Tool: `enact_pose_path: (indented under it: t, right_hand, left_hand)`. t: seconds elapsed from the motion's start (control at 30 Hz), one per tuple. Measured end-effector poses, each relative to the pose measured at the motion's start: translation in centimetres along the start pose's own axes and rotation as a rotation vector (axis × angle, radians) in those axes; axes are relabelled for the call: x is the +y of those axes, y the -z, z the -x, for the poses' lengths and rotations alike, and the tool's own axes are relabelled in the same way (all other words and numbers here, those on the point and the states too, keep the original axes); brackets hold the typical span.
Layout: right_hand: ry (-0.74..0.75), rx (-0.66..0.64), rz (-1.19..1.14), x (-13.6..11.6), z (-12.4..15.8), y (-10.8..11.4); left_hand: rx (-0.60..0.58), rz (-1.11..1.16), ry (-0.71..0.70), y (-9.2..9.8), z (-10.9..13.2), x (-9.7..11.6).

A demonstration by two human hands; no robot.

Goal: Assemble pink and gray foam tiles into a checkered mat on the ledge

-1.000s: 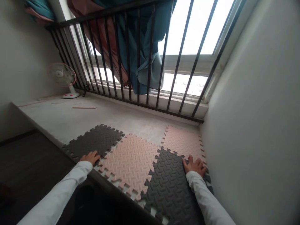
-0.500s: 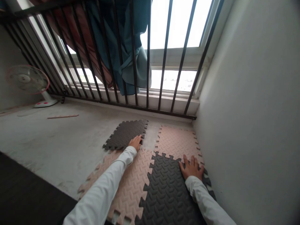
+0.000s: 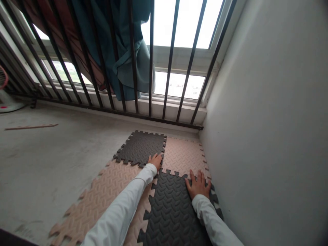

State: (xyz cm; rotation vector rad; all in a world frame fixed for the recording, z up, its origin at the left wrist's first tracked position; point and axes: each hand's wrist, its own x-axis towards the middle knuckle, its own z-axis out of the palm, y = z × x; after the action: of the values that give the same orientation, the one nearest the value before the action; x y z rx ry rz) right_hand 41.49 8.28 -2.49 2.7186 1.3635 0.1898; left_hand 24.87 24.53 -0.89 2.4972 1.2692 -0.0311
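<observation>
Four interlocking foam floor tiles with a leaf tread lie in a checker pattern on the floor. My left hand [image 3: 155,161] rests flat on the near edge of the far dark grey tile [image 3: 139,147], close to where the tiles meet. That tile's right edge abuts the far pink tile [image 3: 183,155]. My right hand [image 3: 198,184] lies with spread fingers on the near dark grey tile [image 3: 173,212], by its far edge. The near pink tile [image 3: 102,189] stretches beneath my left sleeve [image 3: 120,208], which hides part of it. Neither hand grips anything.
A white wall [image 3: 256,136] rises right beside the tiles. Ahead, black window bars [image 3: 170,58] stand before a window, with a teal and red curtain [image 3: 115,44] hanging at them. A wooden strip [image 3: 30,127] lies on the concrete floor [image 3: 43,160], and a fan base [image 3: 7,104] sits far left.
The far dark tile has slid right, closing the floor gap against the far pink tile, with my left hand on it. My view has swung so the tiles sit straighter. My right hand stays on its tile.
</observation>
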Motion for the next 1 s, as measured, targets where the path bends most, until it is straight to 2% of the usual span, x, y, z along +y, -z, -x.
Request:
enact_pose_path:
  t: [0.53, 0.7, 0.87, 1.0]
  right_hand:
    - [-0.007, 0.000, 0.011, -0.1, 0.0, 0.3]
    - [-0.019, 0.018, 0.028, -0.2, 0.1, 0.3]
    - [-0.012, 0.020, 0.028, -0.2, 0.2, 0.3]
    - [-0.008, 0.027, 0.032, -0.1, 0.1, 0.4]
  left_hand:
    - [0.004, -0.034, -0.025, -0.2, 0.0, -1.4]
    - [-0.026, -0.089, -0.038, -1.2, 0.2, -1.6]
    - [0.072, -0.116, -0.006, -2.7, 0.7, -1.3]
    - [0.105, -0.118, 0.010, -3.2, 0.7, -0.9]
